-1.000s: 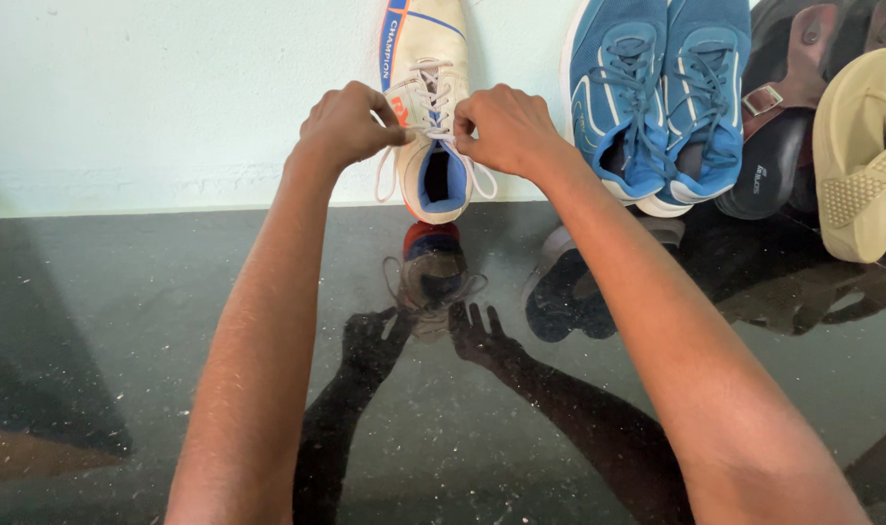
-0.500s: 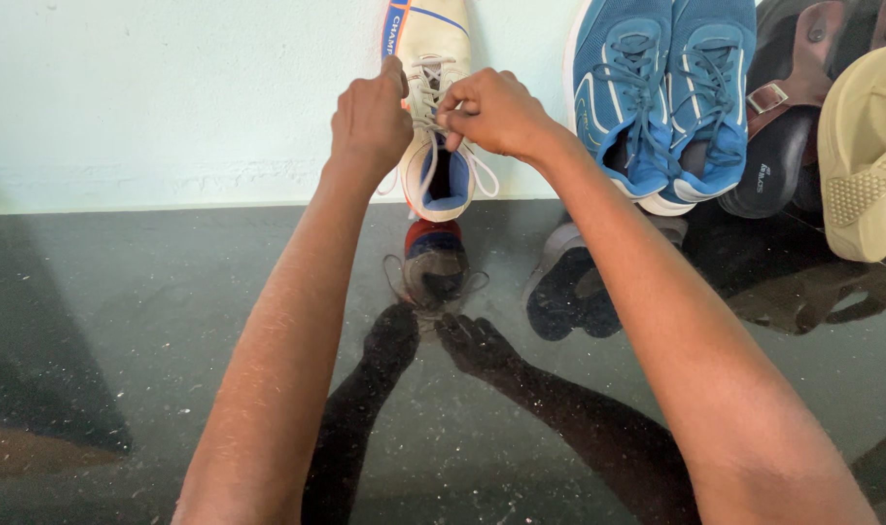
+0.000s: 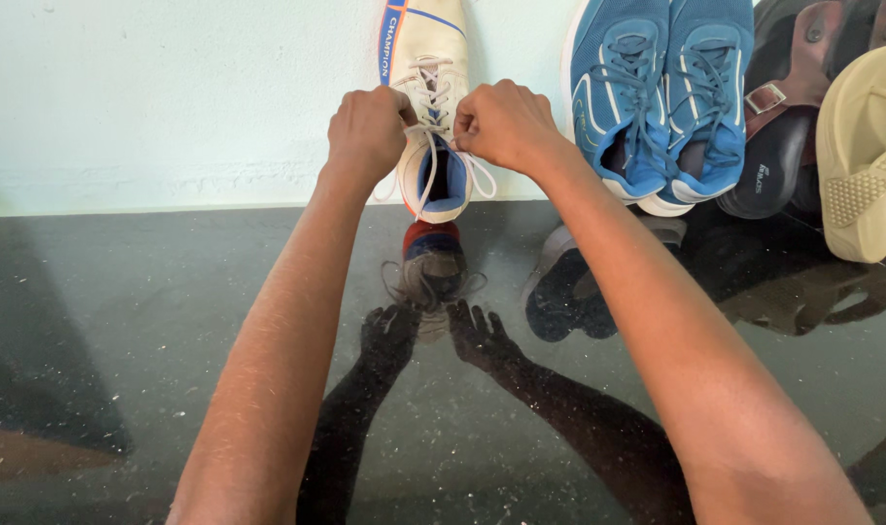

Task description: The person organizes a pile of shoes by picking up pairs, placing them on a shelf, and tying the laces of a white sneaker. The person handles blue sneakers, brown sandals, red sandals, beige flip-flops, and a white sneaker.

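Note:
A white sports shoe point(image 3: 425, 39) with blue and orange trim and a blue lining leans heel-down against the pale wall. Its white laces point(image 3: 431, 126) cross between my two fists. My left hand point(image 3: 367, 128) pinches one lace end at the shoe's left side. On the shoe's right side my right hand point(image 3: 501, 122) pinches the other end. Loose lace loops hang down over the shoe's opening. Both fists hide part of the tongue.
A pair of blue mesh trainers point(image 3: 657, 87) leans on the wall just right of the white shoe. Dark sandals point(image 3: 788, 117) and a beige slipper point(image 3: 866, 146) follow at the far right. The glossy black stone floor point(image 3: 122, 340) mirrors my arms and the shoes.
My fists were close together over the laces half a second ago. They have now drawn apart sideways and slightly down, with the lace stretched between them.

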